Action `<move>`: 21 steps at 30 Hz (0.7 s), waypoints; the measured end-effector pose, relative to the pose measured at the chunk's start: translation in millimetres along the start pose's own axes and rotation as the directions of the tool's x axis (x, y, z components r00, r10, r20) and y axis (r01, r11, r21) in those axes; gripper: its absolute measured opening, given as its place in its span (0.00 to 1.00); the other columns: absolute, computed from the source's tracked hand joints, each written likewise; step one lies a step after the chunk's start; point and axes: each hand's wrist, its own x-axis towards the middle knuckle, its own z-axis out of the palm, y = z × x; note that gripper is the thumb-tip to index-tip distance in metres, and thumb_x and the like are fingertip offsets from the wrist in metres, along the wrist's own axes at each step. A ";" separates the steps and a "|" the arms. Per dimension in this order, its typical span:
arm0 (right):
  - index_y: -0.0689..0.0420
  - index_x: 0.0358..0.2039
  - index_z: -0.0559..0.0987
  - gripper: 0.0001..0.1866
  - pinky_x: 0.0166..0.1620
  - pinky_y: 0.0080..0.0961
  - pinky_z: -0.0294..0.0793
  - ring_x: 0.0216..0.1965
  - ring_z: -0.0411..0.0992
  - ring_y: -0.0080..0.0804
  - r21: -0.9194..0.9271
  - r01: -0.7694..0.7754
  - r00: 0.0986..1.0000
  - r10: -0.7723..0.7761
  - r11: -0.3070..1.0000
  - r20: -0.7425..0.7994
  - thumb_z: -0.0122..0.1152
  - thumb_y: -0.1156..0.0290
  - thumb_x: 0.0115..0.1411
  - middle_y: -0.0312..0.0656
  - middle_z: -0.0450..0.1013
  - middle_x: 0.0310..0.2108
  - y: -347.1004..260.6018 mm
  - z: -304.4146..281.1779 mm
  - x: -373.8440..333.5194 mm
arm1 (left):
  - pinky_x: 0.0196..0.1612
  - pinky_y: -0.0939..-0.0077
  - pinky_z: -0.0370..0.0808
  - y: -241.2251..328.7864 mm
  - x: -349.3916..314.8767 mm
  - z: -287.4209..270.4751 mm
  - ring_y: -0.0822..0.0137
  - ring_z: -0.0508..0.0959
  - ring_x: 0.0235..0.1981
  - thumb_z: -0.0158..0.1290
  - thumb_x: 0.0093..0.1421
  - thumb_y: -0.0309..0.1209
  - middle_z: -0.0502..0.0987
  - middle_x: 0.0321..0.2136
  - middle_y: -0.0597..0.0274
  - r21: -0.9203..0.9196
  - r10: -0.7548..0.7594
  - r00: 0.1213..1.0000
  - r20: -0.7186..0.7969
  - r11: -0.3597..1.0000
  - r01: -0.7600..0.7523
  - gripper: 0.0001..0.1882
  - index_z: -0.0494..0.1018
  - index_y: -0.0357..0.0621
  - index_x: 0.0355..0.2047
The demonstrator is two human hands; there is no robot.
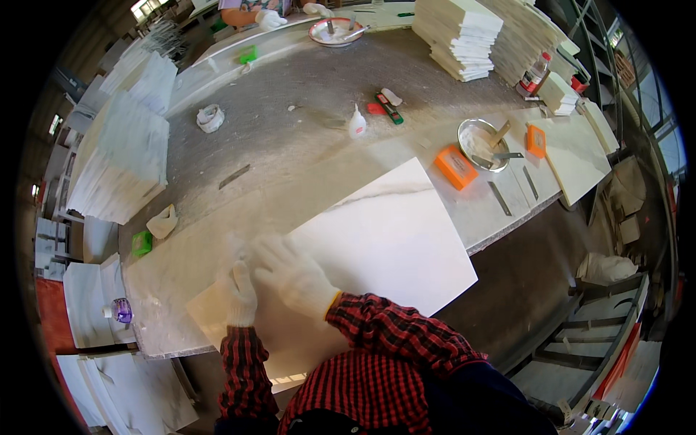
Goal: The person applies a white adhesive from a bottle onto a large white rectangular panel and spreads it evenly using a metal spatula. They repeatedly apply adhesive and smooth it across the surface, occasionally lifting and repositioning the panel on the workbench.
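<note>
A large white marble slab (391,239) with a grey vein lies aslant on the worktable in front of me, its near corners reaching past the table's edge. My right hand (296,279), in a white knit glove, is over the slab's far left side, fingers stretched out and somewhat blurred. Close beside it is my left hand (241,293), also gloved, near the slab's left end. Motion smears its fingers, so their grip is unclear. Any small thing beneath the hands is hidden.
Right of the slab sit an orange box (455,168) and a metal bowl (473,138) of white paste with spatulas. A white squeeze bottle (357,123) stands farther back. Stacked slabs (123,159) rise at left, more tiles (464,36) at back. Another person's gloved hand (270,19) is across the table.
</note>
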 end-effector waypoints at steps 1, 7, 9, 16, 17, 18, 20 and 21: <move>0.51 0.45 0.77 0.16 0.68 0.49 0.63 0.67 0.62 0.53 0.009 0.056 0.998 -0.056 0.998 -0.015 0.58 0.66 0.55 0.46 0.67 0.62 -4.1 -2.8 1.8 | 0.61 0.60 0.74 -21.3 -17.9 -0.7 0.52 0.80 0.54 0.48 0.74 0.37 0.80 0.52 0.45 0.392 0.113 0.994 -0.002 0.914 -0.103 0.25 0.70 0.37 0.66; 0.53 0.57 0.75 0.28 0.66 0.45 0.67 0.63 0.66 0.49 -0.373 -0.120 0.990 0.137 0.920 0.019 0.66 0.60 0.56 0.52 0.67 0.64 70.3 -43.5 -32.9 | 0.69 0.54 0.66 -60.3 -101.8 -41.7 0.43 0.68 0.67 0.45 0.75 0.34 0.64 0.70 0.42 0.289 -0.041 0.962 -0.271 0.950 0.122 0.29 0.60 0.36 0.73; 0.52 0.60 0.74 0.26 0.65 0.45 0.69 0.62 0.68 0.49 -0.616 -0.252 0.957 0.285 0.746 -0.046 0.62 0.63 0.62 0.54 0.67 0.66 107.7 -81.6 -54.4 | 0.70 0.53 0.63 -31.3 -121.5 -64.2 0.42 0.65 0.70 0.45 0.75 0.35 0.62 0.71 0.40 0.210 -0.259 0.895 -0.363 0.913 0.350 0.29 0.59 0.35 0.73; 0.48 0.69 0.70 0.24 0.71 0.43 0.64 0.73 0.61 0.45 -0.518 -0.516 0.856 0.385 0.683 -0.346 0.43 0.69 0.75 0.49 0.60 0.75 150.4 -112.2 -62.3 | 0.71 0.57 0.61 -47.1 -224.3 -48.9 0.44 0.65 0.70 0.45 0.76 0.41 0.65 0.70 0.43 0.107 -0.518 0.683 -0.515 0.751 0.651 0.30 0.61 0.35 0.71; 0.48 0.68 0.71 0.24 0.72 0.43 0.62 0.74 0.60 0.47 -0.466 -0.464 0.881 0.340 0.753 -0.329 0.44 0.69 0.74 0.49 0.59 0.75 148.7 -101.6 -60.9 | 0.71 0.58 0.62 -44.0 -221.6 -45.1 0.46 0.67 0.70 0.44 0.76 0.42 0.66 0.69 0.43 0.034 -0.568 0.651 -0.503 0.740 0.671 0.30 0.63 0.35 0.70; 0.48 0.67 0.73 0.23 0.73 0.42 0.61 0.74 0.59 0.49 -0.405 -0.411 0.901 0.296 0.817 -0.318 0.46 0.69 0.73 0.49 0.59 0.76 147.1 -83.7 -59.7 | 0.70 0.59 0.63 -43.0 -218.5 -43.0 0.48 0.68 0.69 0.44 0.76 0.44 0.67 0.69 0.44 -0.035 -0.609 0.623 -0.490 0.728 0.684 0.30 0.64 0.35 0.70; 0.49 0.66 0.75 0.23 0.74 0.43 0.58 0.75 0.57 0.52 -0.298 -0.284 0.941 0.205 0.911 -0.269 0.48 0.69 0.71 0.48 0.57 0.76 132.2 -53.0 -46.2 | 0.68 0.61 0.65 -45.2 -218.9 -44.6 0.52 0.71 0.67 0.42 0.77 0.47 0.70 0.67 0.45 -0.167 -0.684 0.569 -0.456 0.694 0.700 0.31 0.66 0.36 0.69; 0.49 0.65 0.75 0.24 0.75 0.45 0.56 0.75 0.57 0.52 -0.262 -0.220 0.959 0.159 0.940 -0.232 0.50 0.69 0.70 0.47 0.56 0.77 110.6 -37.2 -33.2 | 0.67 0.62 0.67 -46.8 -220.6 -46.1 0.52 0.73 0.66 0.42 0.77 0.47 0.73 0.65 0.46 -0.212 -0.706 0.573 -0.416 0.688 0.694 0.30 0.68 0.37 0.68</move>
